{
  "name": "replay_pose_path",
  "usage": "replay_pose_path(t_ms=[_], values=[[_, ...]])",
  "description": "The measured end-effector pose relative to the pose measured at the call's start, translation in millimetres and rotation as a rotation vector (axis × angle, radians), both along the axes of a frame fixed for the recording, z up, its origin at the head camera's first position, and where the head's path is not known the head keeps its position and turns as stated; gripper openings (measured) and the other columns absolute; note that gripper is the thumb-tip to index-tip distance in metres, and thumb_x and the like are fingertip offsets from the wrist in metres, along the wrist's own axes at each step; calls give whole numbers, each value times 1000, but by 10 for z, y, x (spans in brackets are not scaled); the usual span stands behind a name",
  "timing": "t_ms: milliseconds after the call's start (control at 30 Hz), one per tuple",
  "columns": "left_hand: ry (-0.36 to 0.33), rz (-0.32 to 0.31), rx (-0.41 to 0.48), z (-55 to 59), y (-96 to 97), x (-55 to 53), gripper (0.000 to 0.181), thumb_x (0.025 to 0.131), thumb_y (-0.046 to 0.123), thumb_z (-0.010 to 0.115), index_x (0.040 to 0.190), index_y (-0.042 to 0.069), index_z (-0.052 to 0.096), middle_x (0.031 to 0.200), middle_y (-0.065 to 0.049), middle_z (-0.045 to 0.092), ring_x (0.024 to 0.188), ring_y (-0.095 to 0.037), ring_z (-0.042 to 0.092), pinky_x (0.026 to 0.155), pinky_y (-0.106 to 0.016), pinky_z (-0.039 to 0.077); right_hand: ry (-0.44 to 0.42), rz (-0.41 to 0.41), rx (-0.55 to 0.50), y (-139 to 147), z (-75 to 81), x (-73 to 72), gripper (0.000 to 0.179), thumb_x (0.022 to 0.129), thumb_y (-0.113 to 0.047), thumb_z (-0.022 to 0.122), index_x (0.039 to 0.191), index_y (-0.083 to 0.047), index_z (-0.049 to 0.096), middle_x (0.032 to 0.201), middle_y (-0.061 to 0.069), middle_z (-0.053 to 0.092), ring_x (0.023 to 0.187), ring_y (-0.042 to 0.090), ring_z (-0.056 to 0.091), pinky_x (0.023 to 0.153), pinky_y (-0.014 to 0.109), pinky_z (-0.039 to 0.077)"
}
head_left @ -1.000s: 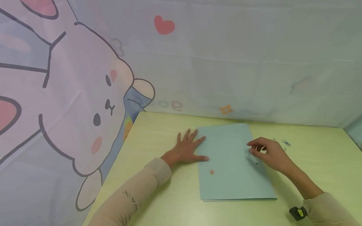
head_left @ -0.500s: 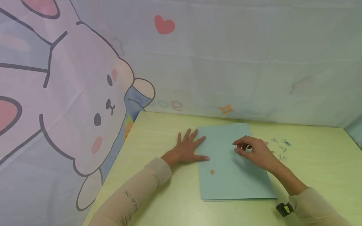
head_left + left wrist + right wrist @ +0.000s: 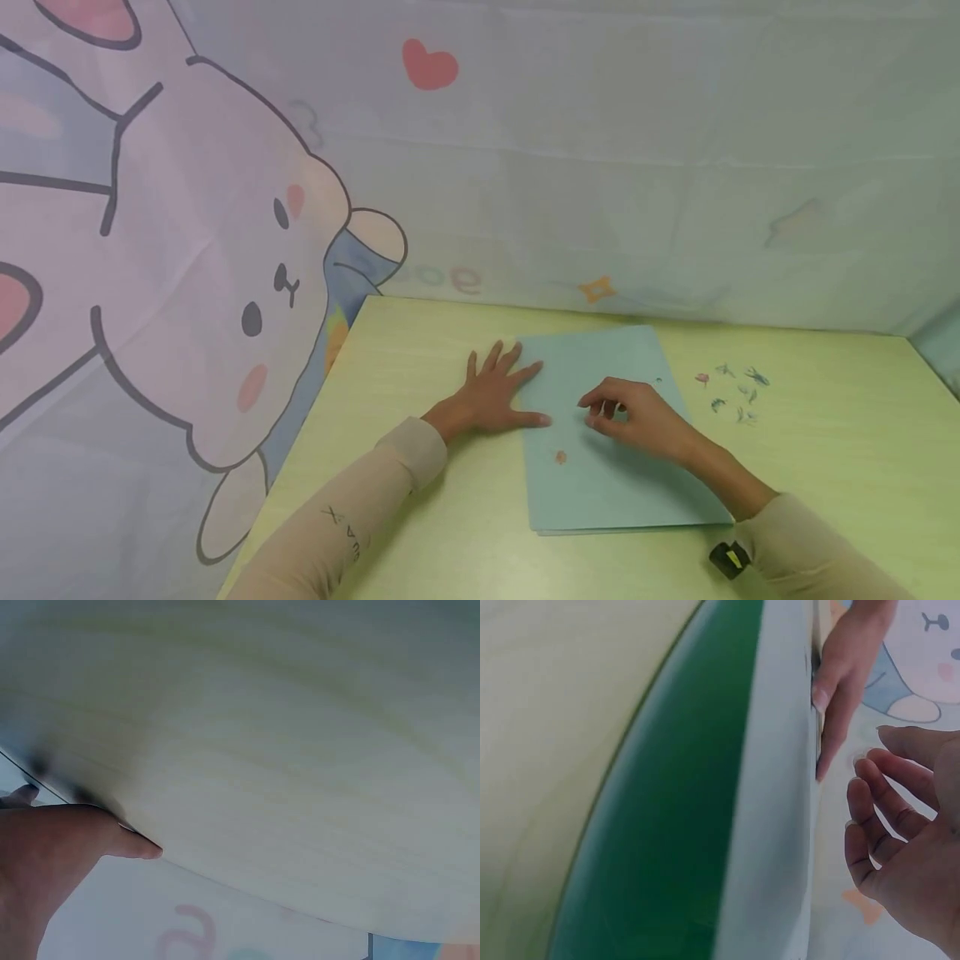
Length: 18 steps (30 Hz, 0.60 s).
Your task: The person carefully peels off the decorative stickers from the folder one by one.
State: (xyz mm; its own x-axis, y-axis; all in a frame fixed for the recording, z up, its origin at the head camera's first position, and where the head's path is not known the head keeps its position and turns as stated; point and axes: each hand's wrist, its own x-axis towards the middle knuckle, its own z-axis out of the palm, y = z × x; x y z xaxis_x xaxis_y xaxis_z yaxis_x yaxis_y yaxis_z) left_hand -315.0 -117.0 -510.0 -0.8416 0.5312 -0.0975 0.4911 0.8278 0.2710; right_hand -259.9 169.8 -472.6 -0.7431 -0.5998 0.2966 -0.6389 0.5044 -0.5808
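My left hand [image 3: 491, 398] lies flat with fingers spread, its palm on the table and its thumb and index finger over the left edge of the pale blue folder [image 3: 615, 500]. Above the folder's middle hovers my right hand [image 3: 630, 417], thumb and fingers bent toward each other. A tiny translucent piece, like a clear sticker [image 3: 859, 759], shows at its fingertips in the right wrist view. On the folder's lower left is a small orange sticker [image 3: 561, 457]; a tiny dark mark [image 3: 658, 380] shows near its right edge.
Several small stickers, among them a pink one [image 3: 702, 379] and a blue one [image 3: 757, 377], lie on the yellow-green table [image 3: 840, 433] right of the folder. A printed cloth [image 3: 600, 167] with a cartoon rabbit hangs behind and along the left side.
My right hand has moved left, from the folder's right edge to over its middle, uncovering the stickers on the right. The left hand stays where it was.
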Motion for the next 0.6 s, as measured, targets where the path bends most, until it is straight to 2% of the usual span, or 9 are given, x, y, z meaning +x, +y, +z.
replay_pose_path(t_ms=[200,333,400,600], values=[[3,0,-9,-18,-3,-18,99,91,85,53,171,34,23,179,-8,3,163,-38,-6,122,-73,0,-73,61,20,-98,-85,17,19,98,-10,77,116,-5,78,98,-10,68,87,8,63,79,37,56],[-26,-1,12,21,1,-23,97,92,84,53,171,34,24,179,-9,3,163,-39,-7,122,-73,-2,-128,87,51,-131,-137,37,21,99,-13,77,119,-7,77,100,-9,68,89,9,62,80,32,54],[-56,9,43,53,9,-29,94,93,83,52,170,34,27,179,-9,4,163,-39,-7,121,-74,-4,-143,101,62,-146,-158,52,21,99,-14,77,119,-7,77,102,-7,69,90,9,62,80,32,53],[-139,92,196,132,37,-74,83,99,78,47,166,31,39,177,-10,15,163,-41,-3,120,-75,-7,-167,109,73,-182,-177,89,22,99,-17,78,119,-8,77,103,-3,70,90,13,63,81,33,54]])
